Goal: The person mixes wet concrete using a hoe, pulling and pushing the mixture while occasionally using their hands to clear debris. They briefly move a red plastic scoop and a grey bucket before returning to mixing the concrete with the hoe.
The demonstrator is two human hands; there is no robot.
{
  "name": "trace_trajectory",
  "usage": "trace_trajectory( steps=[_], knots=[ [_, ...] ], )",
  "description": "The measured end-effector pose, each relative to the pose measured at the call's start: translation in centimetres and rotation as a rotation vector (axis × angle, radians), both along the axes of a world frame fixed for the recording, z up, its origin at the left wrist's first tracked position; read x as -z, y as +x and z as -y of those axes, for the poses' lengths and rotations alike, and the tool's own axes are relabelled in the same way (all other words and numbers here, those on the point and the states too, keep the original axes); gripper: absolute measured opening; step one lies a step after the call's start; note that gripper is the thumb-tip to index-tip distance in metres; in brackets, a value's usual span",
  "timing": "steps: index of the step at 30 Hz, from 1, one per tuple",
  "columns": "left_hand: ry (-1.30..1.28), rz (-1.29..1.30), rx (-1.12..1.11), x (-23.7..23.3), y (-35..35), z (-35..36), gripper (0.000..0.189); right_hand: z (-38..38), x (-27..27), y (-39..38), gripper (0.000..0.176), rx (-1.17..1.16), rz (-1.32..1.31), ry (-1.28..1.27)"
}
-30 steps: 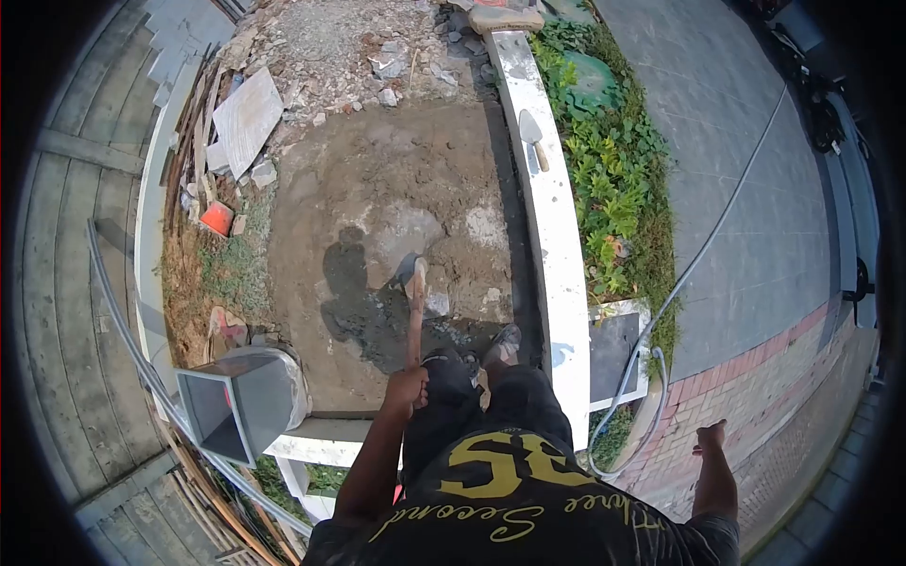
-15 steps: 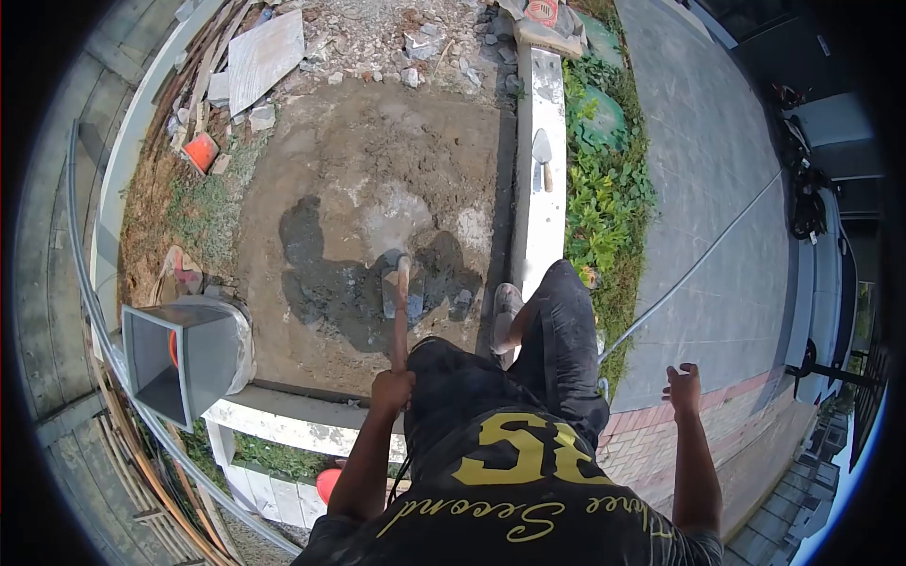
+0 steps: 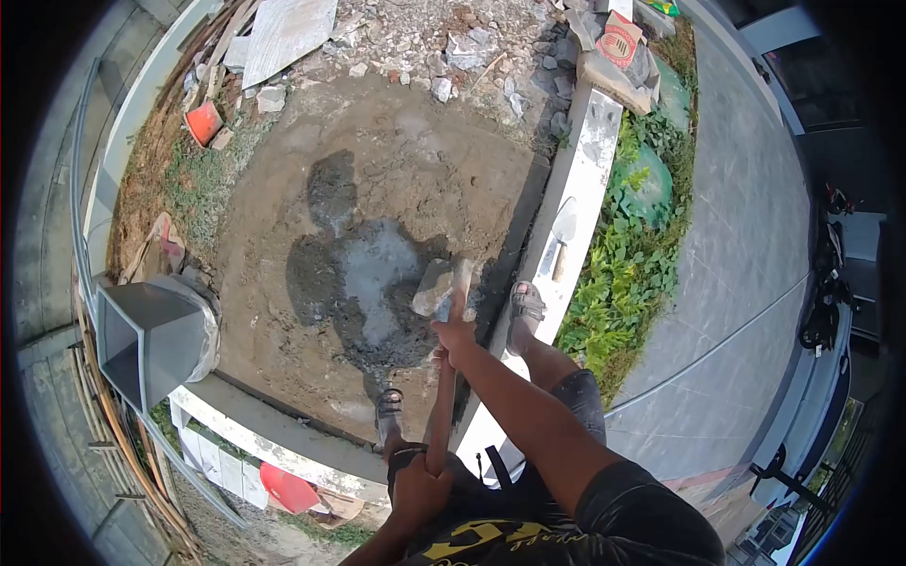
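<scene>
The shirt (image 3: 566, 538) is cropped below; the left hand (image 3: 423, 489) apparently hides one end of the handle (image 3: 444, 401).

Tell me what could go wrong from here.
The tool's blade sits close to the right foot; a stray stroke of the long-handled tool might catch it. The left foot is beside the wet, dark patch and could slip. The trowel lies on the white wall and may get knocked off.

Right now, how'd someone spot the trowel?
Beside the leafy green plants runs a white wall. On it, beyond the right grey sandal, lies a pointed metal trowel with a pale handle, shorter than the wooden-handled tool in the left hand and right hand.
</scene>
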State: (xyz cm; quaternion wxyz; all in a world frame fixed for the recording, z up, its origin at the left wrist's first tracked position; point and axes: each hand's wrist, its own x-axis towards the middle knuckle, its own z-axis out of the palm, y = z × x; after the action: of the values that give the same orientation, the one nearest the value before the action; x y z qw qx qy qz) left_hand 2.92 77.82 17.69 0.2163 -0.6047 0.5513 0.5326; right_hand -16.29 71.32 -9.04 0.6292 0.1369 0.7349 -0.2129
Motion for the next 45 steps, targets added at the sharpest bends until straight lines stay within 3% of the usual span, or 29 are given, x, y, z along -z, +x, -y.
trace_trajectory(
  steps=[1,2,4,5,6,9,11,14,15,17,20,22,24,28,30,32,34,37,40,43,45],
  knots=[
    [0.028,0.013,-0.020,0.9,-2.0,0.2,0.045,1.1,2.1,-1.3,0.079,0.022,-0.021,0.068],
    [0.055,0.024,-0.041,2.2,-3.9,0.3,0.044,1.2,3.9,-3.0,0.071,-0.153,-0.245,0.001],
    [0.019,-0.078,-0.016,5.9,-7.6,0.9,0.041,3.2,5.2,-8.1,0.061,-0.144,-0.396,-0.036],
    [0.040,-0.111,-0.030,7.6,-10.0,2.1,0.041,5.3,4.6,-11.1,0.061,0.040,-0.325,0.009],
    [0.074,-0.128,-0.026,10.1,-12.1,2.9,0.041,7.1,4.1,-14.0,0.049,-0.017,-0.326,-0.020],
    [0.062,-0.314,-0.080,19.8,-16.9,4.7,0.044,10.9,9.6,-21.1,0.053,-0.362,-0.475,-0.027],
    [0.094,-0.372,-0.171,23.6,-19.5,6.8,0.052,11.3,18.9,-25.4,0.059,-0.343,-0.594,-0.042],
    [0.191,-0.294,-0.163,28.2,-21.5,6.6,0.057,12.1,18.8,-26.1,0.054,-0.430,-0.561,-0.031],
    [0.080,-0.286,-0.113,28.0,-21.1,6.1,0.058,12.0,18.7,-25.7,0.052,-0.420,-0.535,-0.029],
    [0.221,-0.235,-0.161,27.3,-19.8,5.7,0.060,10.1,21.5,-24.8,0.042,-0.284,-0.540,-0.023],
    [0.171,-0.261,-0.138,27.5,-18.6,5.3,0.058,10.2,17.9,-23.2,0.051,-0.292,-0.527,0.073],
    [0.137,-0.301,-0.136,26.4,-18.7,4.4,0.057,7.9,21.5,-24.3,0.049,-0.642,-0.571,-0.003],
    [0.203,-0.280,-0.130,25.1,-18.3,3.9,0.054,5.2,24.9,-23.6,0.043,-0.711,-0.560,-0.035],
    [0.216,-0.204,-0.168,23.1,-16.0,2.4,0.053,2.0,27.0,-19.9,0.026,-0.417,-0.437,0.059],
    [0.244,-0.160,-0.135,21.8,-14.6,2.3,0.053,-1.9,31.6,-18.8,0.031,-0.811,-0.367,-0.060],
    [0.250,-0.127,-0.111,20.8,-13.2,2.0,0.056,-3.1,30.4,-17.1,0.033,-0.765,-0.270,-0.049],
    [0.246,-0.106,-0.080,20.3,-12.0,1.5,0.058,-1.4,23.5,-13.4,0.031,-0.289,-0.155,0.091],
    [0.318,-0.054,-0.121,19.5,-10.8,1.5,0.060,-2.8,24.8,-9.9,0.033,-0.486,-0.023,0.127],
    [0.311,-0.042,-0.142,19.1,-9.4,1.5,0.060,-4.6,26.3,-6.2,0.032,-0.282,-0.047,0.210],
    [0.353,-0.038,-0.173,19.2,-8.8,1.8,0.058,-7.8,32.4,-5.9,0.005,-0.492,-0.048,0.035],
    [0.409,-0.056,-0.189,18.8,-8.4,1.7,0.056,-7.2,29.6,-6.3,0.007,-0.437,-0.007,0.014]
  ],
)
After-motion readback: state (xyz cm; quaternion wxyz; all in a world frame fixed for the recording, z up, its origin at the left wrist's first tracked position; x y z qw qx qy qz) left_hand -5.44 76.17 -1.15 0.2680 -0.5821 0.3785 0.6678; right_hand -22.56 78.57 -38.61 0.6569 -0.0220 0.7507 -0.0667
